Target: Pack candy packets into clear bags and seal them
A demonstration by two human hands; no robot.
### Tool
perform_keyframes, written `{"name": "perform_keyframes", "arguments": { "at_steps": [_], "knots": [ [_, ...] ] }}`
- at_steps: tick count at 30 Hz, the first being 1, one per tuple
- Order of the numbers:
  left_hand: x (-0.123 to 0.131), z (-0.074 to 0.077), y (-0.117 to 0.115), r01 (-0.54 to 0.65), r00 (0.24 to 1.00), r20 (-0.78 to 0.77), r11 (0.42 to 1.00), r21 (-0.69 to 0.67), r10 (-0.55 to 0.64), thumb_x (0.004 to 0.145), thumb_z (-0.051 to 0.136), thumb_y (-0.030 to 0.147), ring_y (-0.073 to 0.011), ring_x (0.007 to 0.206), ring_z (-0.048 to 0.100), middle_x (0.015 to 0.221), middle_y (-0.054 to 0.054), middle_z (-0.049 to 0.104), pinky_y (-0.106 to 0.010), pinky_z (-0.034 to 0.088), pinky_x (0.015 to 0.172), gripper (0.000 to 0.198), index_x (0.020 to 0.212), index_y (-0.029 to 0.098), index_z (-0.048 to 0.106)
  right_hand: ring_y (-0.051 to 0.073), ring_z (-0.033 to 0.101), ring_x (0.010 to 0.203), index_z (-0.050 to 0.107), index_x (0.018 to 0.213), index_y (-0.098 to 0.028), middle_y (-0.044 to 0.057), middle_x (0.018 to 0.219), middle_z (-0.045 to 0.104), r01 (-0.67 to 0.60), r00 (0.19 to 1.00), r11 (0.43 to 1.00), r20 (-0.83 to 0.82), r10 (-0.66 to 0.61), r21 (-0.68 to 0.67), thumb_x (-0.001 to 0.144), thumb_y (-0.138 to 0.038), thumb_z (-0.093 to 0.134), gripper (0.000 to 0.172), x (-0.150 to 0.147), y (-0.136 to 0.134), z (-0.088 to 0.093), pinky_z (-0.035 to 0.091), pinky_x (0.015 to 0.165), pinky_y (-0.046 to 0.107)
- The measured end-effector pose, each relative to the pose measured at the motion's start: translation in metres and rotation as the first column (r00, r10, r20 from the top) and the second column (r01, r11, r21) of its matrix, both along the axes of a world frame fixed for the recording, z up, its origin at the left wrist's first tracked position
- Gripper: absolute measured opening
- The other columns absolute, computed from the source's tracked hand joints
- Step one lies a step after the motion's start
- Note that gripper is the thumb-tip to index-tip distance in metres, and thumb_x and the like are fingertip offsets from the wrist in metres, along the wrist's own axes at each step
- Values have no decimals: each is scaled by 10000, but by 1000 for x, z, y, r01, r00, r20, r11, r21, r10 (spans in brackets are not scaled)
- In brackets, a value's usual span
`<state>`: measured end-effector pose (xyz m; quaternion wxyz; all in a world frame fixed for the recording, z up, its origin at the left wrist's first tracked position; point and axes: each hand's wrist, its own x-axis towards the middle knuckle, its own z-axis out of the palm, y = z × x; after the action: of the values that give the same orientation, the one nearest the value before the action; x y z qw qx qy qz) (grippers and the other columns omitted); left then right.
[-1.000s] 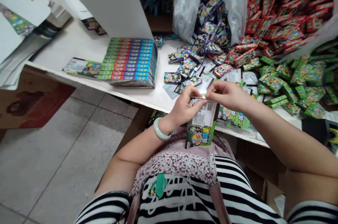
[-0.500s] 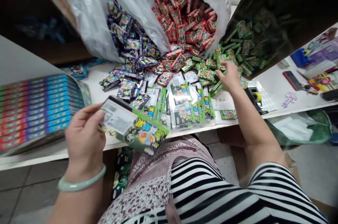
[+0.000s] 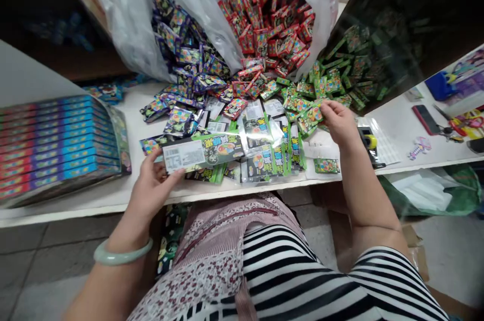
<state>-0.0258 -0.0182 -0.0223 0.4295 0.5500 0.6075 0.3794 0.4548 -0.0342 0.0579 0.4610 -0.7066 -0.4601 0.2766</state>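
Observation:
My left hand, with a pale green bangle at the wrist, grips the left end of a flat printed plastic packet. The packet lies nearly level above the table's front part, its white label and colourful lettering facing up. Thumb and fingers of my right hand pinch a small green candy box at the front of the green pile. Below and between the hands lie more clear printed packets, overlapping each other. Small purple boxes lie beyond the left hand's packet, and a red one rests behind the overlapping packets.
Plastic bags spill purple boxes and red boxes at the back. Green boxes fill a dark carton on the right. A large stacked display stands left. A tape dispenser, a phone and scissors lie right.
My left hand has moved right and slightly forward, turning the packet nearly level. My right hand has drawn back a little from the green pile with a green candy box.

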Motion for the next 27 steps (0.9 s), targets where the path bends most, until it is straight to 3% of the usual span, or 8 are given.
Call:
{"name": "perform_keyframes", "arguments": {
  "at_steps": [3, 6, 8, 10, 15, 22, 25, 27],
  "knots": [
    [-10, 7, -6, 101, 941, -331, 993, 60, -76, 634, 848, 513, -215, 779, 646, 1075, -102, 627, -351, 576, 665, 911, 1397, 193, 468, 177, 620, 763, 667, 1030, -239, -1, 794, 603, -210, 952, 977, -235, 195, -40, 696, -509, 733, 435, -38, 6, -11, 585, 693, 335],
    [-6, 21, -11, 252, 815, -572, 945, 209, -91, 716, 788, 558, -355, 1149, 599, 1286, -162, 551, -517, 524, 997, 840, 1406, 188, 485, 151, 575, 718, 639, 1185, -285, -48, 733, 516, -319, 900, 947, -324, 290, -38, 654, -384, 778, 558, -65, 11, -21, 601, 704, 339],
    [4, 29, -11, 406, 746, -643, 884, 232, -174, 785, 744, 518, -390, 1378, 439, 1446, -171, 470, -560, 370, 1170, 814, 1463, 210, 416, 145, 557, 724, 638, 1175, -296, -50, 754, 492, -363, 880, 930, -346, 325, -51, 654, -356, 777, 543, -76, 13, -26, 606, 695, 339],
    [17, 33, -7, 539, 665, -685, 826, 165, -297, 805, 742, 471, -393, 1468, 328, 1559, -170, 379, -577, 282, 1219, 861, 1519, 230, 325, 139, 542, 731, 649, 1110, -281, -46, 777, 487, -393, 868, 917, -360, 343, -74, 650, -365, 780, 486, -82, 13, -28, 602, 688, 335],
    [43, 28, 7, 608, 533, -732, 794, -18, -425, 789, 765, 406, -426, 1524, 198, 1635, -184, 280, -647, 167, 1227, 947, 1560, 210, 252, 138, 520, 727, 637, 1090, -266, -57, 757, 461, -379, 872, 920, -368, 322, -94, 621, -403, 805, 517, -87, 10, -30, 582, 690, 337],
    [40, 29, 12, 602, 574, -728, 796, 66, -374, 747, 769, 418, -418, 1414, 376, 1493, -203, 451, -631, 194, 1215, 934, 1529, 159, 328, 157, 536, 669, 623, 1209, -247, -21, 765, 567, -415, 900, 902, -199, 387, -123, 746, -449, 676, 508, -84, 22, -42, 519, 621, 324],
    [34, 30, 13, 600, 620, -711, 784, 158, -332, 713, 788, 454, -401, 1355, 429, 1441, -196, 482, -596, 284, 1183, 964, 1515, 160, 342, 239, 618, 806, 633, 1174, -217, 57, 878, 659, -406, 903, 903, 89, 420, -141, 815, -455, 616, 431, -86, 29, -49, 548, 739, 426],
    [30, 30, 14, 607, 645, -692, 768, 206, -324, 709, 785, 461, -386, 1329, 450, 1417, -186, 493, -567, 330, 1163, 952, 1505, 164, 356, 325, 615, 1074, 637, 1180, -199, 139, 1122, 679, -435, 819, 892, 356, 450, -124, 836, -474, 620, 441, -89, 27, -51, 506, 932, 528]
  ]
}}
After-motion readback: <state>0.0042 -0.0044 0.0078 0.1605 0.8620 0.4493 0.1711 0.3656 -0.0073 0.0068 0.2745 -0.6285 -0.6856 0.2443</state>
